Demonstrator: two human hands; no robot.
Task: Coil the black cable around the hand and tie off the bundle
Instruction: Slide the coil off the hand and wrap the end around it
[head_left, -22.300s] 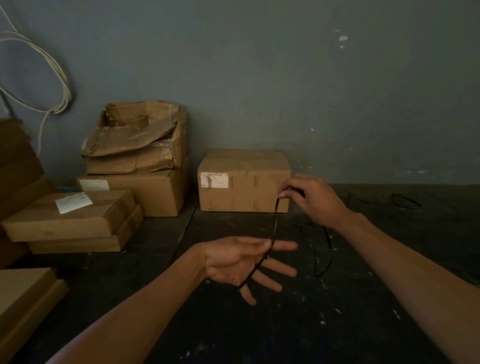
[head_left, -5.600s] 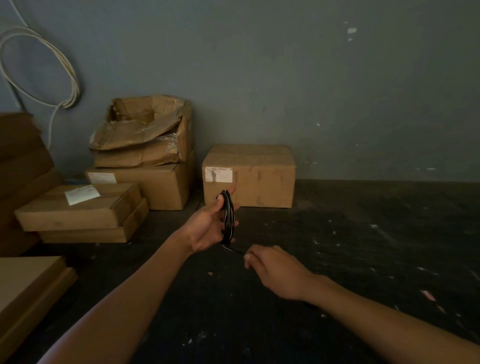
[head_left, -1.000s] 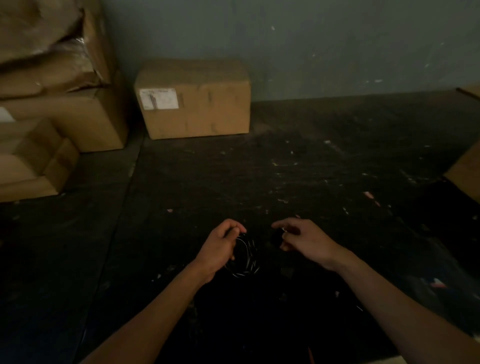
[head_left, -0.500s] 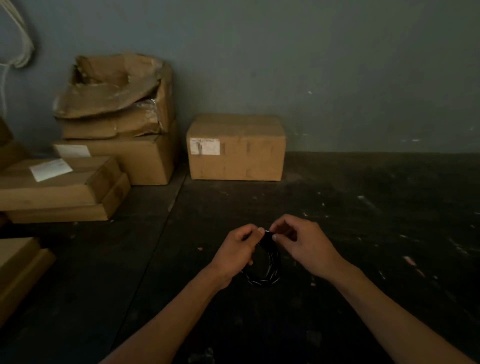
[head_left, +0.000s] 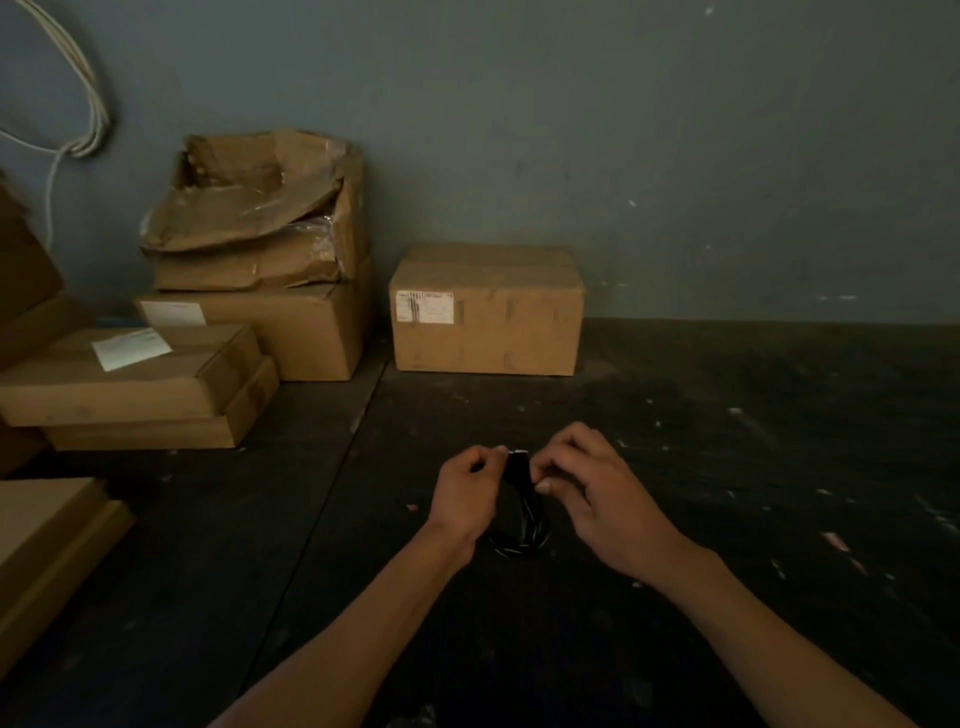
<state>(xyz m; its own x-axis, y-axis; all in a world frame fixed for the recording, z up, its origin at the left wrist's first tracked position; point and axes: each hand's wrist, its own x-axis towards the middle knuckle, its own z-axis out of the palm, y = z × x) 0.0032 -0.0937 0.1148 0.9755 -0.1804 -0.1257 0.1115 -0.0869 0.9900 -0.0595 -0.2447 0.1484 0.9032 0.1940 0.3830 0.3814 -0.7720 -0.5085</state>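
Note:
The black cable (head_left: 525, 525) is wound into a small bundle of loops that hangs between my two hands above the dark floor. My left hand (head_left: 467, 493) pinches the top of the bundle from the left. My right hand (head_left: 587, 488) grips the same top part from the right, thumb and fingertips closed on it. The loops' lower part shows faint glints. The dim light hides the cable's loose end and any knot.
A sealed cardboard box (head_left: 488, 312) stands against the wall ahead. Stacked and crushed boxes (head_left: 260, 260) and flat boxes (head_left: 130, 384) fill the left side. White cable loops (head_left: 88, 93) hang on the wall. The dark floor (head_left: 753, 441) stretches right.
Since a second ago both hands have come together on the top of the coiled bundle and lifted it slightly. The view has tilted up. Over the last half second the hands barely shifted.

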